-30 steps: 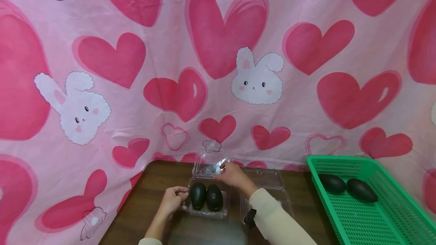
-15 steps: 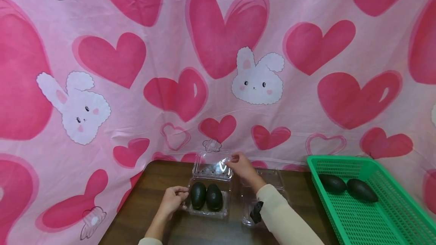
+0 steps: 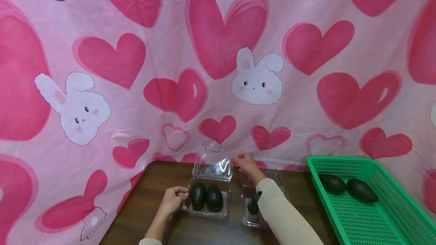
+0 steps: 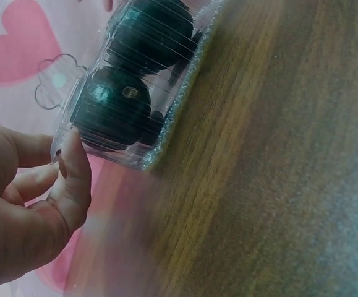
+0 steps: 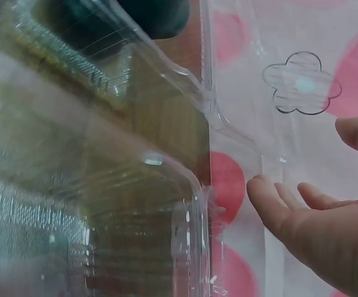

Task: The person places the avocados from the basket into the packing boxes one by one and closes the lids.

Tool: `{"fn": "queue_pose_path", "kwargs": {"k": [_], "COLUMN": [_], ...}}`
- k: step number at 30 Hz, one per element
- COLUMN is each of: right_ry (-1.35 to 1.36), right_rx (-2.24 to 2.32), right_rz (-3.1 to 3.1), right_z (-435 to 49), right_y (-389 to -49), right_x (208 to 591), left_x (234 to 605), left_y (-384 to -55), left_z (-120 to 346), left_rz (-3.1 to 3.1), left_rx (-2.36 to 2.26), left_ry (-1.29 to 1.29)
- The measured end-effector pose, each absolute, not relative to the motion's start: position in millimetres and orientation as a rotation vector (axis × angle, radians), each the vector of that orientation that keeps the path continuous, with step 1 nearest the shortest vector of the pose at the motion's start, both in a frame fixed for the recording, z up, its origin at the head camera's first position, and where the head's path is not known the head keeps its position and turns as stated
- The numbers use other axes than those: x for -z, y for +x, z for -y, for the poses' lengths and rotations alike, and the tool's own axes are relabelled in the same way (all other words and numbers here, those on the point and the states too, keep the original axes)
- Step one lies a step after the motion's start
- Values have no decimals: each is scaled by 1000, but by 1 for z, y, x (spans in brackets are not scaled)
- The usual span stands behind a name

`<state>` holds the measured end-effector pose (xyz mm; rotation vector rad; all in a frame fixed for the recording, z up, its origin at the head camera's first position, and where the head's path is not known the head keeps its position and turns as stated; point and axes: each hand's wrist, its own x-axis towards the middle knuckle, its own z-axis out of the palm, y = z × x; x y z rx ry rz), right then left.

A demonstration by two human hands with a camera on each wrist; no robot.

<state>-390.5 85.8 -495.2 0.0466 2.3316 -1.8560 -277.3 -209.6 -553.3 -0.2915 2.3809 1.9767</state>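
Two dark avocados [image 3: 198, 196] sit side by side in the base of a clear plastic clamshell container [image 3: 207, 214]. Its clear lid [image 3: 206, 171] stands raised at the back, near the patterned cloth. At the container's left side my left hand [image 3: 173, 199] pinches the rim between thumb and fingers, as the left wrist view also shows. My right hand [image 3: 248, 166] is at the right edge of the raised lid, fingertips beside its corner. In the right wrist view, the thumb and fingers of the right hand [image 5: 327, 223] are spread apart with nothing between them.
A second clear container [image 3: 250, 223] lies opened under my right forearm, partly hidden by the sleeve. On the right, a green plastic basket [image 3: 327, 214] holds two more avocados [image 3: 362, 190]. Pink heart-patterned cloth [image 3: 218, 131] hangs behind the wooden table [image 3: 153, 177].
My right hand has moved right across the raised lid, from its middle to beyond its right edge. The left hand keeps its grip on the container's rim.
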Motion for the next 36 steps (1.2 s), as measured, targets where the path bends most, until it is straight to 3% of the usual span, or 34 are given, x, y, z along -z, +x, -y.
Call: {"fn": "queue_pose_path", "kwargs": {"k": [21, 36], "right_ry": [70, -22], "right_rx": [2007, 2015], "right_rz": [-2030, -2167], "right_z": [-75, -70], "right_y": [-397, -396], "right_x": [507, 488], "left_x": [556, 553], "left_y": [-279, -276], "left_z": [208, 211], "left_rz": [-2369, -2379], "left_rx": [-1992, -1991], "left_ry": [-260, -274]}}
